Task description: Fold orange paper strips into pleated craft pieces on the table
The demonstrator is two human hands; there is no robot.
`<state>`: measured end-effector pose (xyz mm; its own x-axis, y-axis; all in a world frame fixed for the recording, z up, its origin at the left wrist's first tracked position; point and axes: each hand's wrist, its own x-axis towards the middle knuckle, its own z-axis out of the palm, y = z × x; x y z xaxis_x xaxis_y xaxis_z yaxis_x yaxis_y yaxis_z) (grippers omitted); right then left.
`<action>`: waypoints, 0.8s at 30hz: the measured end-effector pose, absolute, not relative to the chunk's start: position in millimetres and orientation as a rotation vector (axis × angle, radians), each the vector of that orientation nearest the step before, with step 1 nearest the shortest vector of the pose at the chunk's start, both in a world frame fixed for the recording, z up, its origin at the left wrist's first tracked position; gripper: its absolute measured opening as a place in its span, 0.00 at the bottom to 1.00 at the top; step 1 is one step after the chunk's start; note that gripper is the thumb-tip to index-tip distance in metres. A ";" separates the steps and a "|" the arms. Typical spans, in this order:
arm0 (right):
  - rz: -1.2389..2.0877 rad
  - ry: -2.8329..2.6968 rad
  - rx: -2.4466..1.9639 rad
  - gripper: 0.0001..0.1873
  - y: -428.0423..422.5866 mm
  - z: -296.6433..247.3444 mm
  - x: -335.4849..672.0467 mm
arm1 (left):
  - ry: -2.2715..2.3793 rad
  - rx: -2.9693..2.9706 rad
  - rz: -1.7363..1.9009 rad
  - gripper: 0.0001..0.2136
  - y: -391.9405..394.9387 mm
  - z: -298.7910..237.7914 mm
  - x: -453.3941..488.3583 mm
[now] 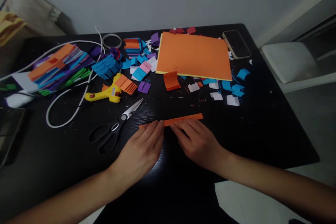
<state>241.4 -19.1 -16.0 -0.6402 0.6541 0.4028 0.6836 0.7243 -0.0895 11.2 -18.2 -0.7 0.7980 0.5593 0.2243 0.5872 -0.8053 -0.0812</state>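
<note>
Head view: I have an orange strip (168, 123) of paper on the black table (249, 136), just right of the scissors (124, 117), my landmark for everything here. My left hand (144, 143), right of the scissors' handles, is closed on the strip's left part, fingers bunched together and bent down over it; my thumb is mostly hidden behind them. My right hand (198, 140), farther right of the scissors, is loosely curled, with a gap between thumb and index finger and their tips coming in at the strip, which I hold there too; its far end sticks out past my fingers. The scissors lie slightly parted, touching neither hand. Just beyond them sit a yellow glue gun (105, 94), an orange pleated bundle (126, 84) and a small purple piece (144, 87). Left of the scissors, a white cable (56, 126) bends in a loop. Beyond them to the right are a folded orange piece (172, 81), a large orange sheet (194, 54) over a yellow one, and, farthest right, a phone (237, 44).
</note>
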 end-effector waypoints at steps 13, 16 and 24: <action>-0.128 -2.580 -1.195 0.23 -23.9 -17.6 235.5 | -0.992 -2.811 -0.173 0.22 -31.8 -4.3 16.9; -0.147 -2.585 -1.224 0.22 -23.3 -17.3 232.3 | -1.013 -2.806 -0.179 0.21 -31.9 -3.1 18.2; -0.063 -2.517 -1.353 0.20 -24.5 -11.1 246.6 | -1.126 -2.758 -0.167 0.19 -34.1 -5.2 26.3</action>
